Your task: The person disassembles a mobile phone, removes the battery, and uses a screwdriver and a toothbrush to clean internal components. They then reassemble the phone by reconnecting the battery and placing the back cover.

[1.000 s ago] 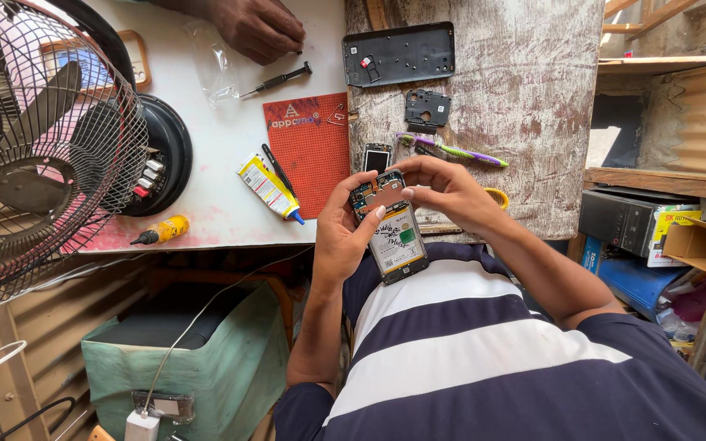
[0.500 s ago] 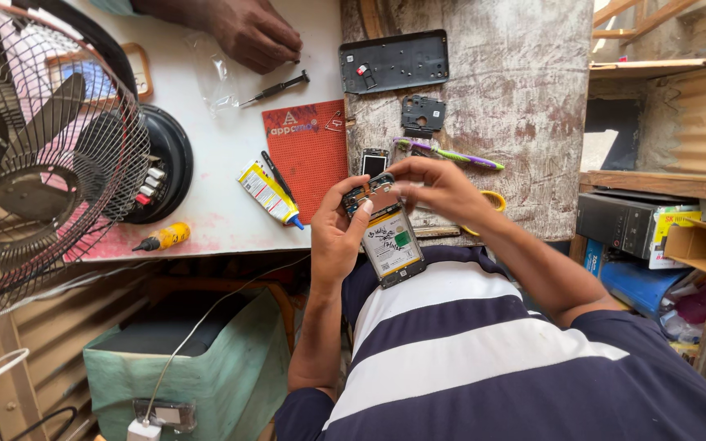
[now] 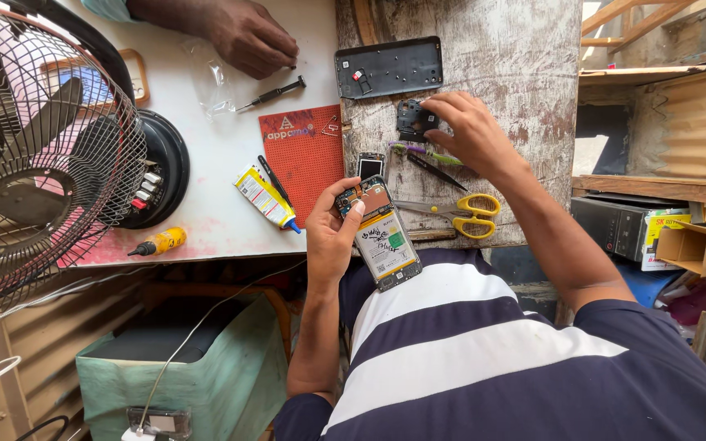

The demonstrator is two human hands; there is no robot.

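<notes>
My left hand (image 3: 330, 238) grips an opened phone (image 3: 383, 238) with its back off, battery and circuit board showing, thumb on its upper edge, just in front of the bench edge. My right hand (image 3: 469, 131) reaches out over the worn wooden bench (image 3: 525, 57). Its fingertips rest on a small black plastic part (image 3: 411, 121) that lies there. The phone's black back cover (image 3: 388, 67) lies further back. Below the part lie a purple-and-green tool (image 3: 418, 150) and thin black tweezers (image 3: 435, 172).
Yellow-handled scissors (image 3: 461, 214) lie near the phone. To the left are a red mat (image 3: 304, 155), a glue tube (image 3: 261, 194), a black screwdriver (image 3: 273, 93), a yellow screwdriver (image 3: 158, 242) and a wire-guard fan (image 3: 34, 155). Another person's hand (image 3: 243, 37) rests at the top.
My right hand let go of the phone and moved up and away to the small black part on the bench. My left hand still holds the phone.
</notes>
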